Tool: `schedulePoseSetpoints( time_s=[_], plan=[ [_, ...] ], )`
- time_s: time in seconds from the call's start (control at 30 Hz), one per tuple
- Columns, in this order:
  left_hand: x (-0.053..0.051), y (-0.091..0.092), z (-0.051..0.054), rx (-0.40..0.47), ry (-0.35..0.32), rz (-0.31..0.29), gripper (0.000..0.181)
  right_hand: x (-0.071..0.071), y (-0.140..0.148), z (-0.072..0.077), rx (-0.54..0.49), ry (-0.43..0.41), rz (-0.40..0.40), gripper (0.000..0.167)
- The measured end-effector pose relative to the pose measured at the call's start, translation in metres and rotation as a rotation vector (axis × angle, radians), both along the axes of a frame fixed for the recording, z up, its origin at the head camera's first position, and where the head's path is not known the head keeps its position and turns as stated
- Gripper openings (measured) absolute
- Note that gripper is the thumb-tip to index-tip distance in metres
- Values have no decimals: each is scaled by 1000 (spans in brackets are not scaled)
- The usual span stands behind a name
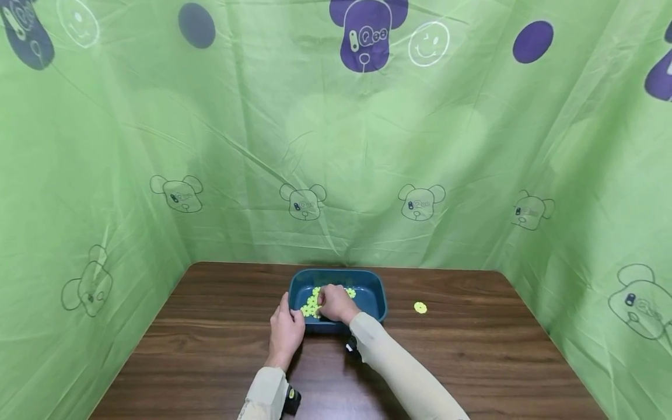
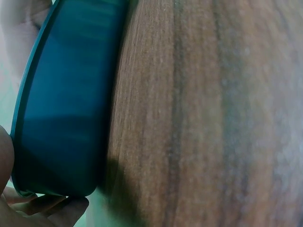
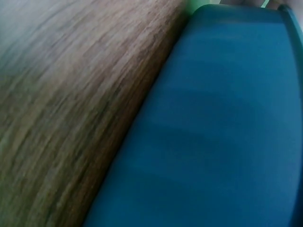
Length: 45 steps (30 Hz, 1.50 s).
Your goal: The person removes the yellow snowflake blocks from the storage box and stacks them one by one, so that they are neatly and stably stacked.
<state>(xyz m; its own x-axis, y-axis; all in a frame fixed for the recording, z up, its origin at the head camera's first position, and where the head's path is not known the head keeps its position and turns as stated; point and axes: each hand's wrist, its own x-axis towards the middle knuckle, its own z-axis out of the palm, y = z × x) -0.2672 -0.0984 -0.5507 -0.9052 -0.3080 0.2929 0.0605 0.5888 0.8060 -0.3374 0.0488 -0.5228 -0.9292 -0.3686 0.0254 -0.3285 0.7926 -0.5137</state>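
A dark teal plastic bin (image 1: pixel 371 300) stands on the wooden table. Many small yellow-green notched discs (image 1: pixel 310 304) lie inside, mostly toward its left half. At the near left corner my left hand (image 1: pixel 286 332) holds the bin; the left wrist view shows its fingers (image 2: pixel 66 213) around the bin's end and the thumb against the wall. My right hand (image 1: pixel 337 303) reaches over the near wall into the bin, fingers bent down among the discs. Whether it pinches a disc is hidden. The right wrist view mostly shows the bin's outer wall (image 3: pixel 213 127).
One loose yellow-green disc (image 1: pixel 420 307) lies on the table (image 1: pixel 472 350) to the right of the bin. A green curtain (image 1: pixel 367 146) with printed bear heads surrounds the table at the back and both sides.
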Motion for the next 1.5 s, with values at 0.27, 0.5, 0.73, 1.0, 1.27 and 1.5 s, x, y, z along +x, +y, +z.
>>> schedulePoseSetpoints(
  time_s=[0.27, 0.5, 0.73, 1.0, 1.27, 1.5],
  plan=[
    [1, -1, 2, -5, 9, 12, 52, 4, 4, 7, -61, -2, 14, 8],
    [2, 0, 0, 0, -4, 7, 53, 3, 24, 26, -155, 28, 4, 9],
    [2, 0, -1, 8, -3, 9, 53, -3, 63, 54, -257, 110, -93, 7],
    [4, 0, 1, 14, -31, -5, 54, -10, 128, 72, -294, 184, -225, 10],
    [1, 0, 0, 28, -89, -18, 56, -10, 186, 60, -276, 121, -317, 13],
    [-1, -1, -1, 15, -66, -14, 55, -5, 221, 39, -278, -30, -438, 18]
  ],
)
